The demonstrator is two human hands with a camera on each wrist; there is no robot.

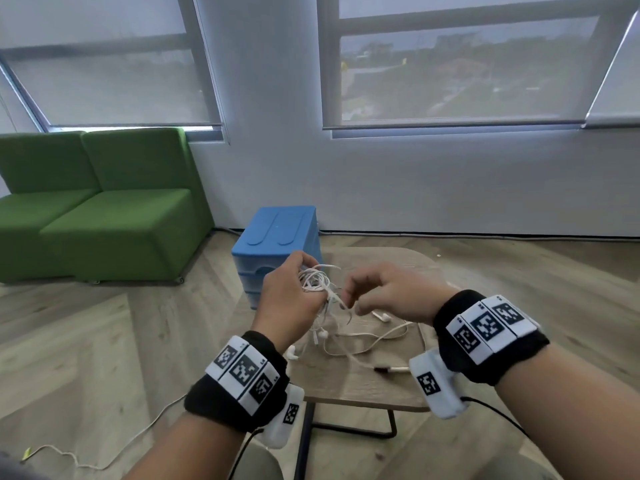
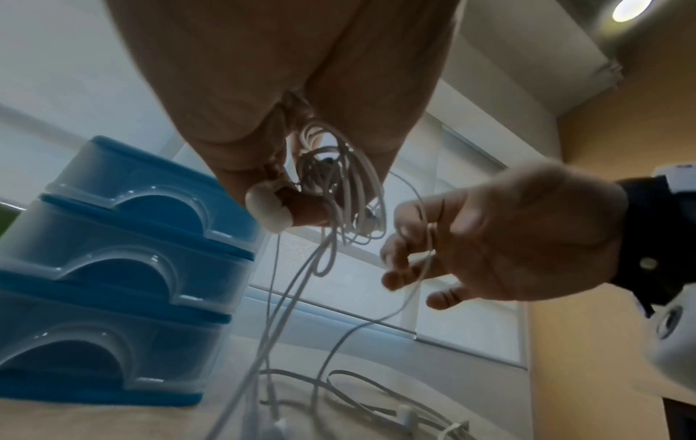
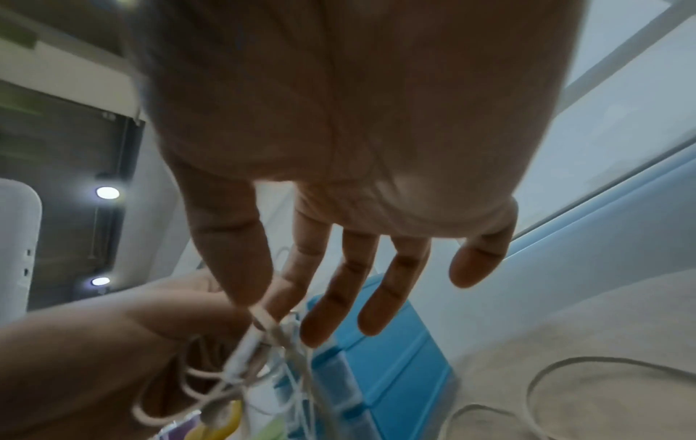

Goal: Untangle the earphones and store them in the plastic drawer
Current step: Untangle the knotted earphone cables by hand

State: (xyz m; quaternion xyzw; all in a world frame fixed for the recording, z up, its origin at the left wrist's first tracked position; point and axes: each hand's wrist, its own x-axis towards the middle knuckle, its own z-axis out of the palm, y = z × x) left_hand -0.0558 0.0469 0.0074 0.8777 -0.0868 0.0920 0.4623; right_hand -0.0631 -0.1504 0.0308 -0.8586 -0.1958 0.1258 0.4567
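A tangle of white earphones (image 1: 317, 280) is bunched in my left hand (image 1: 291, 292), held above a small wooden table (image 1: 349, 386). My right hand (image 1: 377, 292) pinches one strand of the cord (image 3: 260, 320) between thumb and forefinger, just right of the bunch; the other fingers stay loosely spread. In the left wrist view the coiled cords (image 2: 339, 190) hang from my left hand and the right hand (image 2: 489, 244) holds a strand. Loose cord, earbuds (image 1: 382, 317) and a plug (image 1: 382, 369) trail on the table. The blue plastic drawer unit (image 1: 277, 244) stands behind, its drawers (image 2: 124, 268) closed.
Two green sofa seats (image 1: 97, 209) stand at the left by the windowed wall. A thin cable (image 1: 104, 455) lies on the wooden floor at lower left. The table has a black metal leg frame (image 1: 346, 431).
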